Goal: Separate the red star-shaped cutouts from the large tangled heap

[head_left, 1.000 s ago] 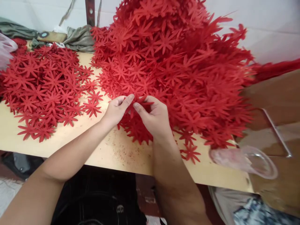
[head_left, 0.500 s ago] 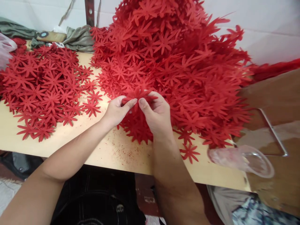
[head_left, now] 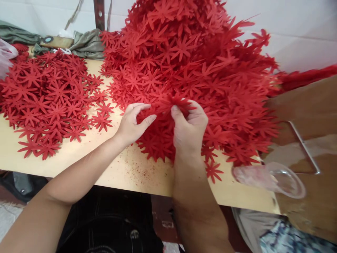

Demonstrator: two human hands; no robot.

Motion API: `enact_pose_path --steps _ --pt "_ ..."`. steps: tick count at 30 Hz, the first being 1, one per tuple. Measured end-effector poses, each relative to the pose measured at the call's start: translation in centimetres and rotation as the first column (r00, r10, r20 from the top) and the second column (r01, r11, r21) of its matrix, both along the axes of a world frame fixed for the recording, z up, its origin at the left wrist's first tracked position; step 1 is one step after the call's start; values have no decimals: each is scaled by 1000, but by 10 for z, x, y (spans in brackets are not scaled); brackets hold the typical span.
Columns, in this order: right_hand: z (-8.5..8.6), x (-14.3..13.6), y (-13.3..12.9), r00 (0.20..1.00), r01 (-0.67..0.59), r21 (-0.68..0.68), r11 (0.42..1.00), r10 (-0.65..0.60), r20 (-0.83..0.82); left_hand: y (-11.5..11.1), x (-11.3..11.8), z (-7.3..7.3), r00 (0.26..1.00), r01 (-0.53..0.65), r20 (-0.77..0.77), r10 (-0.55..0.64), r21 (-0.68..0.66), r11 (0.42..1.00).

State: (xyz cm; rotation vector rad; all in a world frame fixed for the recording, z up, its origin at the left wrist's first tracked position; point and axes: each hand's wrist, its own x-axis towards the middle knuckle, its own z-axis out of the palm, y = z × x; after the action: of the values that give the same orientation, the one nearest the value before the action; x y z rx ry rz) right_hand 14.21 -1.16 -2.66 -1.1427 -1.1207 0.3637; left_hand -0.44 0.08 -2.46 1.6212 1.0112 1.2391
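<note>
Two hands: the right hand [head_left: 190, 128] pinching, the left hand [head_left: 131, 126] parted

The right hand grips a red petalled piece [head_left: 176, 101] near its centre, thumb on top and fingers beneath; whether it is one layer or several, I cannot tell. The left hand is just beside it, thumb and fingers spread, with nothing seen between them. To handle such a piece well, pinch lightly where the petals join and steady it with the other hand, rather than tugging at narrow tips that look likely to crease.

Under and behind both hands rises the large pile [head_left: 181, 49] of similar cut-outs: thin, matt, perhaps fabric, with slim rounded petals. Closer to the body than the hands, the smooth pale desk [head_left: 113, 158] carries scattered reddish crumbs [head_left: 143, 168]. Farther to the right of the right hand lies a clear plastic container [head_left: 252, 176]. Well left of the left hand, a lower pile [head_left: 47, 91] spreads out, its petals overlapping; beyond it sits crumpled grey-green cloth [head_left: 89, 44], and farthest from the hands stands a smooth white wall [head_left: 284, 21].
</note>
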Motion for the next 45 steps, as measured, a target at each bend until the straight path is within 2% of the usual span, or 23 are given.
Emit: enact_pose_path --steps 3,5,7,10,14,17,19,22,24,26,28,31,33,36,40,45 --pt "5 -6 -6 991 -92 -61 994 98 95 1 -1 -3 998 57 7 -57 55 997" --pt "9 -11 -10 982 -107 -87 990 119 148 0 1 -3 986 138 96 -138 6 990" --pt "12 -14 -12 975 -85 -104 991 104 195 -1 2 -1 965 187 198 -169 -74 980" --pt "16 -17 -15 966 -40 -138 990 73 246 -4 4 4 934 220 323 -151 -190 957" --pt "17 -20 -18 949 -92 -199 976 146 279 -7 5 11 889 278 436 -141 -271 922" --pt "18 -20 -19 942 -113 -189 975 165 290 -4 5 12 880 235 470 -69 -305 923" --pt "20 -15 -19 949 -67 -148 987 108 295 0 3 11 880 149 473 33 -342 928" --pt "25 -2 -19 933 132 -27 991 -115 342 8 -1 12 883 33 445 150 -378 925" --pt "27 6 -19 881 272 43 961 -266 390 10 -3 14 899 14 410 153 -377 926" --pt "29 8 -19 834 334 87 938 -338 435 9 -4 18 925 23 359 122 -375 927" --pt "27 3 -20 829 280 108 954 -297 473 5 -2 21 949 53 307 71 -377 925" --pt "21 -10 -21 891 46 -14 999 -35 453 0 2 20 965 88 261 5 -344 935" --pt "16 -18 -21 933 -109 -148 983 152 325 -1 3 16 975 92 222 -20 -322 942" --pt "13 -24 -20 952 -259 -235 937 288 100 -1 2 10 987 89 157 -43 -300 950" --pt "14 -23 -18 948 -314 -171 934 317 -9 -1 0 10 984 111 163 -68 -267 957" --pt "10 -11 -11 981 -184 -138 973 174 -87 -1 0 9 988 109 135 -79 -233 966"
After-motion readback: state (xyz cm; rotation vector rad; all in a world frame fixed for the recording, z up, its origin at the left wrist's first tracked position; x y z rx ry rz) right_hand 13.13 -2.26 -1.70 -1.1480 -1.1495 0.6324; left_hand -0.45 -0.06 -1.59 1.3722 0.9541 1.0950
